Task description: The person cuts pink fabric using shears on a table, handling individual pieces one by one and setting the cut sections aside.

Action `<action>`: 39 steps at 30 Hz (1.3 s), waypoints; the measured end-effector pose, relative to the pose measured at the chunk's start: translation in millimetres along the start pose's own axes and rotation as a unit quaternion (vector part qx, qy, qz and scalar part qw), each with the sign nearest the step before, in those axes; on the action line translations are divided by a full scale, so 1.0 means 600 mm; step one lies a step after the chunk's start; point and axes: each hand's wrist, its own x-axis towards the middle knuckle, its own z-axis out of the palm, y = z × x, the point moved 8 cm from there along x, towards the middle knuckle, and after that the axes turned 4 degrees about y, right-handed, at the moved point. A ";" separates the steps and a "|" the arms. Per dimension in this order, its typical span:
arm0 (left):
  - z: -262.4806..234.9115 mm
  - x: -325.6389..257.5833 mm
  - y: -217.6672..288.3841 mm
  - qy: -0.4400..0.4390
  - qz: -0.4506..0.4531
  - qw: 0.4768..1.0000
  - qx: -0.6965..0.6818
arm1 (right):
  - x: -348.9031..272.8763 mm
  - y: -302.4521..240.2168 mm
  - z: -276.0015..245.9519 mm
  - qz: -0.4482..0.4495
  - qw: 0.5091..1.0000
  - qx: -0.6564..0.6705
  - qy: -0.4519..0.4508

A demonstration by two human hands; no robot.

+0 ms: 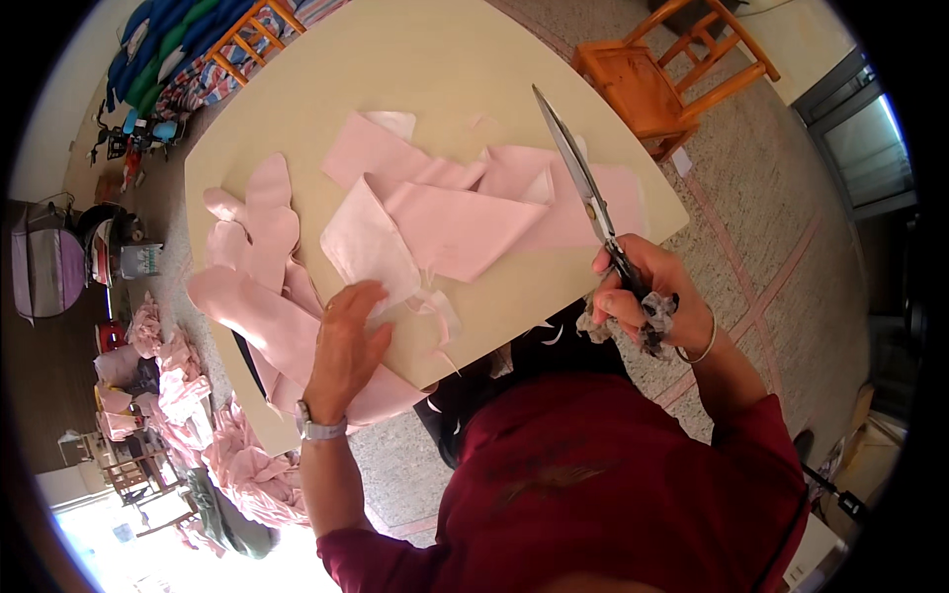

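My right hand (pixel 638 287) grips a pair of large scissors (pixel 583 178) at the right of the table, blades nearly together and pointing up and away. Grey rag-like wrapping (pixel 657 318) covers the handles. At the near left, my left hand (pixel 348 331) rests over pink fabric, thumb apart from the bent fingers. Beside its fingertips lie a paler fabric end (pixel 381 252) and thin trimmed strips (pixel 435 311). A long, folded pink fabric strip (pixel 460 217) stretches across the middle of the table. Several rounded pink fabric pieces (pixel 259 247) overlap at the left.
The cream table (pixel 445 59) has a wooden chair (pixel 643 89) beyond its right edge. Another wooden chair (pixel 252 40) stands at the far left. Heaps of pink fabric (pixel 247 465) lie on the floor to the left. Thin offcuts rest on my dark lap.
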 end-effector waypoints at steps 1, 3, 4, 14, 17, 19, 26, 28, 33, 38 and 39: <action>0.009 -0.001 -0.009 -0.005 -0.001 1.000 0.003 | -0.002 0.004 0.001 0.013 1.000 -0.005 -0.005; 0.012 0.004 -0.025 0.025 -0.011 1.000 -0.010 | -0.003 0.004 0.002 0.006 1.000 0.012 -0.010; 0.016 0.006 -0.026 0.021 -0.010 1.000 -0.007 | -0.004 0.003 0.004 -0.002 1.000 0.023 -0.017; -0.004 0.010 -0.043 0.107 0.008 0.994 0.007 | 0.001 0.003 0.018 0.016 0.999 0.009 -0.044; -0.050 -0.002 -0.053 0.180 -0.021 0.983 -0.042 | 0.012 0.007 0.028 -0.020 0.997 0.007 -0.071; -0.092 -0.004 -0.053 0.239 -0.081 0.955 -0.157 | 0.018 -0.011 0.028 -0.126 0.986 -0.092 -0.062; -0.168 -0.010 0.048 0.254 -0.048 0.919 -0.298 | 0.049 -0.095 0.084 -0.191 0.973 -0.104 -0.080; -0.138 -0.007 0.077 0.191 -0.081 0.936 -0.286 | 0.055 -0.112 0.114 -0.187 0.975 -0.042 -0.117; -0.069 0.009 0.096 0.123 -0.084 0.935 -0.323 | 0.071 -0.127 0.143 -0.249 0.959 -0.122 -0.053; -0.008 0.011 0.081 0.133 -0.039 0.757 -0.639 | 0.084 -0.108 0.140 -0.224 0.973 -0.026 -0.055; 0.013 0.002 0.072 0.111 -0.056 0.774 -0.621 | 0.087 -0.104 0.134 -0.209 0.977 0.005 -0.041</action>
